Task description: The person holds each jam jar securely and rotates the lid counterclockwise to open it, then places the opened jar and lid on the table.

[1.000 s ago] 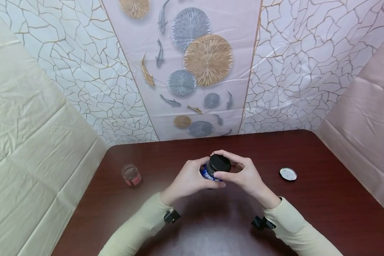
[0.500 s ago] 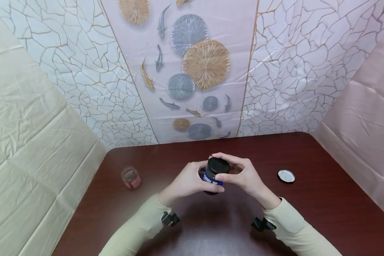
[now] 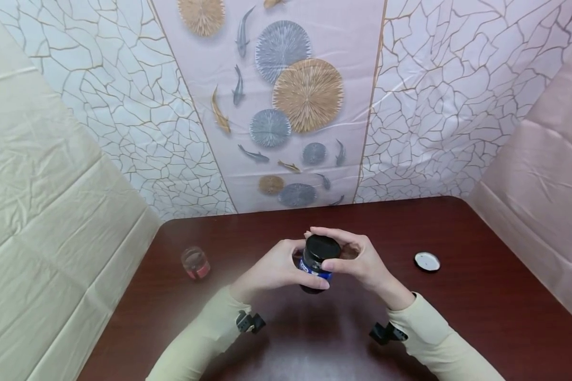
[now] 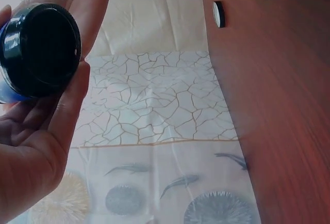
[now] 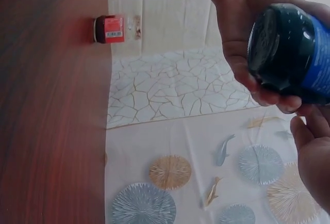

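Note:
Both hands hold a dark glass jar (image 3: pixel 314 272) with a blue label and a black top above the middle of the table. My left hand (image 3: pixel 275 267) wraps round the jar's labelled body, thumb across the front. Higher up, my right hand (image 3: pixel 359 262) grips the black top, with its thumb in front and its fingers behind. In the left wrist view, the dark round end of the jar (image 4: pixel 49 51) faces the camera. The right wrist view has the glossy dark lower end of the jar (image 5: pixel 278 48) and part of its blue label.
A clear jar (image 3: pixel 195 263) with a red label stands at the table's left. A round lid (image 3: pixel 427 262), white inside with a dark rim, lies at the right. Patterned cloth (image 3: pixel 286 106) hangs behind the brown table (image 3: pixel 248 233), with plain cloth at both sides.
Both hands and the jar have shifted slightly left and toward me. More of the jar's lower end shows below my left thumb. The clear jar and the loose lid stay in place.

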`<state>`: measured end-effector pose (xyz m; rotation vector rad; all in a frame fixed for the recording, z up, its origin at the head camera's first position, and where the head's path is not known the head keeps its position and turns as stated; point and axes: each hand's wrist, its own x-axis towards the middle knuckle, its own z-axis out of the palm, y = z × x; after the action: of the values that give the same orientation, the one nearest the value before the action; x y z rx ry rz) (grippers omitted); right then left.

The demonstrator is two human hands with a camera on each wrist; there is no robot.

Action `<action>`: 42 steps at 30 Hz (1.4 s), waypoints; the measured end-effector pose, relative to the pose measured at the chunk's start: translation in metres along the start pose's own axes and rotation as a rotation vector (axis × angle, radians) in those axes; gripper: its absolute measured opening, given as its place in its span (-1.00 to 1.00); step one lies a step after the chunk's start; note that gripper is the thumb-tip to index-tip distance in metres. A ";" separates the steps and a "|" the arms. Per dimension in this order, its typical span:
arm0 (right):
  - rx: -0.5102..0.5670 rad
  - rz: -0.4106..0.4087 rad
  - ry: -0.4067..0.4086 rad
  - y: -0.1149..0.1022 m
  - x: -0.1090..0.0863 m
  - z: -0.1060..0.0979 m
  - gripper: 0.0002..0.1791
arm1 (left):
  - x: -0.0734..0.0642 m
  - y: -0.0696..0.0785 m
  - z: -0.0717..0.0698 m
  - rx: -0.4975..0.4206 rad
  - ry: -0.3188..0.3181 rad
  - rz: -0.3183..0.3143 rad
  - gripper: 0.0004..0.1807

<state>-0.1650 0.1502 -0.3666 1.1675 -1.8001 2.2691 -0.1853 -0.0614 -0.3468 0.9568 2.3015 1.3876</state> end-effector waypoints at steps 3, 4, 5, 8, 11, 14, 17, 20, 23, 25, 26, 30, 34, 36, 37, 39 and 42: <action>-0.015 0.006 0.003 0.000 -0.001 0.001 -0.32 | -0.001 0.001 0.001 0.023 0.033 0.019 -0.48; -0.018 0.010 0.009 0.000 -0.002 0.001 -0.31 | -0.001 0.001 0.001 0.035 0.046 0.027 -0.48; -0.023 0.012 0.015 0.000 -0.002 0.001 -0.30 | -0.001 0.001 0.002 0.050 0.061 0.039 -0.47; -0.042 0.004 0.040 0.000 -0.005 0.000 -0.26 | 0.000 0.001 0.003 0.100 0.108 0.068 -0.44; -0.076 -0.005 0.076 0.002 -0.006 0.001 -0.26 | 0.002 0.001 0.004 0.128 0.143 0.090 -0.43; -0.118 -0.012 0.111 0.005 -0.005 0.004 -0.29 | 0.003 0.000 0.003 0.136 0.167 0.098 -0.44; -0.153 -0.008 0.149 0.007 -0.004 0.008 -0.30 | 0.004 0.000 0.003 0.161 0.201 0.112 -0.46; -0.189 0.007 0.193 0.010 -0.004 0.012 -0.33 | 0.004 -0.002 0.006 0.203 0.233 0.120 -0.46; -0.228 0.036 0.243 0.011 -0.005 0.016 -0.36 | 0.005 -0.003 0.011 0.256 0.263 0.122 -0.44; -0.251 0.059 0.280 0.012 -0.005 0.018 -0.37 | 0.005 -0.003 0.014 0.291 0.288 0.124 -0.43; -0.258 0.068 0.299 0.012 -0.006 0.019 -0.37 | 0.005 -0.003 0.015 0.310 0.302 0.126 -0.44; -0.305 0.089 0.360 0.011 -0.005 0.021 -0.39 | 0.006 -0.003 0.018 0.344 0.339 0.132 -0.46; -0.306 0.073 0.374 0.010 -0.004 0.021 -0.42 | 0.006 -0.004 0.018 0.314 0.327 0.109 -0.48; -0.280 0.054 0.362 0.010 -0.004 0.020 -0.43 | 0.006 -0.003 0.019 0.301 0.322 0.101 -0.48; -0.265 0.046 0.354 0.010 -0.004 0.019 -0.42 | 0.006 -0.003 0.019 0.296 0.322 0.097 -0.48; -0.233 0.033 0.335 0.010 -0.004 0.017 -0.42 | 0.006 -0.003 0.019 0.291 0.324 0.094 -0.47; -0.188 0.018 0.306 0.009 -0.004 0.015 -0.40 | 0.005 -0.001 0.019 0.277 0.315 0.089 -0.45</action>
<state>-0.1583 0.1359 -0.3751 0.7316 -1.8553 2.0914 -0.1796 -0.0457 -0.3566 0.9876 2.7739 1.3612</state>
